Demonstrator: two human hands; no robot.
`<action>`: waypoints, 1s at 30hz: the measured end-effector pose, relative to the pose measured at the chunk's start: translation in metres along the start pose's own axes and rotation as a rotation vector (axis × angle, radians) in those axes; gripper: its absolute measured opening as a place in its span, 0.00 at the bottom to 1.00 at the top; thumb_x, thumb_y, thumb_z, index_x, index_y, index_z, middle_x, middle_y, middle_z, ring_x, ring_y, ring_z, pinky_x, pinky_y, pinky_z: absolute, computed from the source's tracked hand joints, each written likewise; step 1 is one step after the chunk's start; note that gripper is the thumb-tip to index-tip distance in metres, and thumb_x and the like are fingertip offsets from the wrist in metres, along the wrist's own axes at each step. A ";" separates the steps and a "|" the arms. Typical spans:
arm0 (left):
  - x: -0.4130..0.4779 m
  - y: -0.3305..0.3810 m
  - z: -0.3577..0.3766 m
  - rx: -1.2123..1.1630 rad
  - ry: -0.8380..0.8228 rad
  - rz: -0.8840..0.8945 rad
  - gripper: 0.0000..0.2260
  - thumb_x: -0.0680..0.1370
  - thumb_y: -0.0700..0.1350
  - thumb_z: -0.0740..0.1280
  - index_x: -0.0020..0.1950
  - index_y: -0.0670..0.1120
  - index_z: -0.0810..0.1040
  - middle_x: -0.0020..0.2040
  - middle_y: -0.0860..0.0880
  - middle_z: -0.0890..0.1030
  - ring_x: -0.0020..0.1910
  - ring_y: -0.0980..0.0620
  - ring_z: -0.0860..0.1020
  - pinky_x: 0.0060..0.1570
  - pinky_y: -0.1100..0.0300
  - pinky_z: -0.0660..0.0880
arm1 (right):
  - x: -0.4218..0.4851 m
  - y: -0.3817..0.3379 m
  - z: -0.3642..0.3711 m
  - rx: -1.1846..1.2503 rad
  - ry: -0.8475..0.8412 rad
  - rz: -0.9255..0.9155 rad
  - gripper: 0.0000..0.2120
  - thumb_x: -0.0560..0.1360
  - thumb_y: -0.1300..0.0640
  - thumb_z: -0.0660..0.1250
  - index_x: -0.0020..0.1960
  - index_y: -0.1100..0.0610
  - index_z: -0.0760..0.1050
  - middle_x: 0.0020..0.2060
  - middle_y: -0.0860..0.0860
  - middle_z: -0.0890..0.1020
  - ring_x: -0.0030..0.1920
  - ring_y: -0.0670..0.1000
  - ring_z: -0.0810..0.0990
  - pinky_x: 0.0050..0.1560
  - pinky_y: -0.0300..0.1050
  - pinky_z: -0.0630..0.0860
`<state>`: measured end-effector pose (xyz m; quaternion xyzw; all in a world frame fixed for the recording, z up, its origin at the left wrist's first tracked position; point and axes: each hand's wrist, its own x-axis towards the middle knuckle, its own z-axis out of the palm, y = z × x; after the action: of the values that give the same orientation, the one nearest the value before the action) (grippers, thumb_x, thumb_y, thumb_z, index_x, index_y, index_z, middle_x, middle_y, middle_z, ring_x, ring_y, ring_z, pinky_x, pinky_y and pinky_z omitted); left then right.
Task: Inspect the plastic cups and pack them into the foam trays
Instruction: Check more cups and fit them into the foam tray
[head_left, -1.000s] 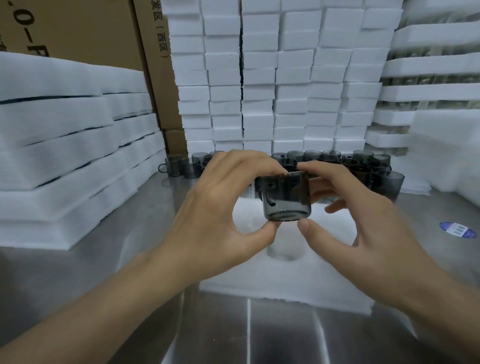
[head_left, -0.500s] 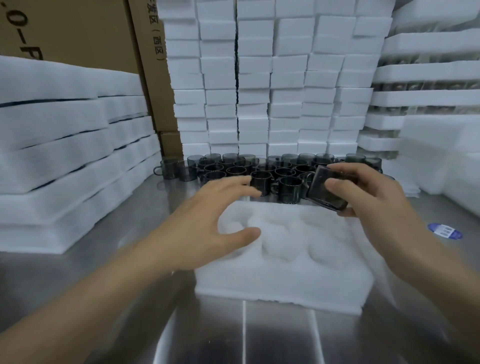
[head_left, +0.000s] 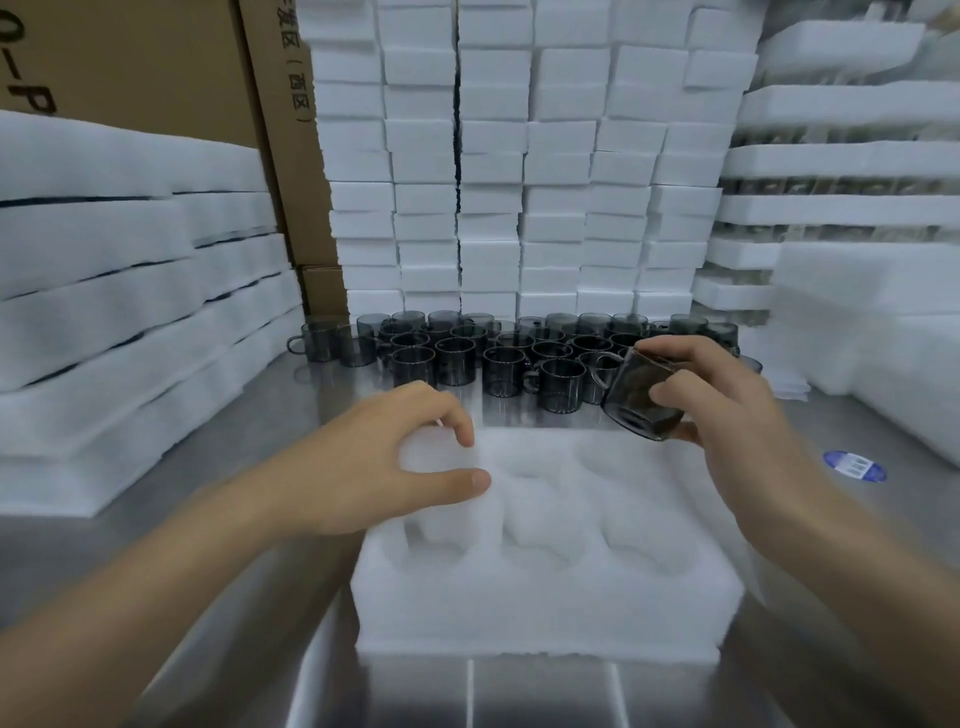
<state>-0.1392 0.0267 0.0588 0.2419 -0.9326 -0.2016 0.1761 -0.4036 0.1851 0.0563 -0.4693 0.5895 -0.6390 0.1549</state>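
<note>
A white foam tray with several round pockets lies on the steel table in front of me. My right hand grips a smoky grey plastic cup with a handle, tilted, above the tray's far right corner. My left hand hovers over the tray's far left pocket, fingers loosely curled and holding nothing. Several more grey cups stand upright in rows just behind the tray.
Stacks of white foam blocks rise behind the cups. Flat foam sheets are piled at the left, filled trays at the right. Cardboard boxes stand at the back left. A blue label lies on the table at the right.
Both hands held the cup up close; my left hand let go and dropped toward the tray's left side. My right hand carried the cup to the right and tilted it.
</note>
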 end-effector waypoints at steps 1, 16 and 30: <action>0.000 0.000 0.000 -0.012 0.003 0.005 0.25 0.70 0.77 0.68 0.60 0.64 0.77 0.61 0.67 0.76 0.65 0.65 0.73 0.64 0.59 0.70 | 0.000 -0.001 0.000 -0.013 -0.013 -0.008 0.21 0.63 0.43 0.67 0.55 0.41 0.83 0.46 0.49 0.86 0.46 0.46 0.83 0.54 0.53 0.78; 0.004 -0.011 0.006 -0.023 0.050 -0.007 0.29 0.68 0.81 0.66 0.68 0.75 0.73 0.59 0.70 0.73 0.63 0.67 0.73 0.65 0.56 0.73 | -0.012 -0.025 -0.004 -0.363 -0.386 -0.149 0.19 0.69 0.38 0.66 0.57 0.40 0.78 0.50 0.43 0.84 0.51 0.48 0.82 0.52 0.51 0.79; 0.005 -0.022 0.000 -0.047 0.066 -0.058 0.28 0.68 0.80 0.67 0.63 0.69 0.79 0.57 0.68 0.77 0.59 0.65 0.76 0.60 0.61 0.73 | -0.014 -0.033 -0.016 -0.657 -0.496 -0.120 0.22 0.65 0.34 0.66 0.57 0.38 0.74 0.50 0.38 0.83 0.50 0.44 0.81 0.51 0.52 0.79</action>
<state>-0.1343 0.0064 0.0499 0.2714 -0.9139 -0.2202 0.2064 -0.3974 0.2133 0.0821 -0.6669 0.6785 -0.2925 0.0966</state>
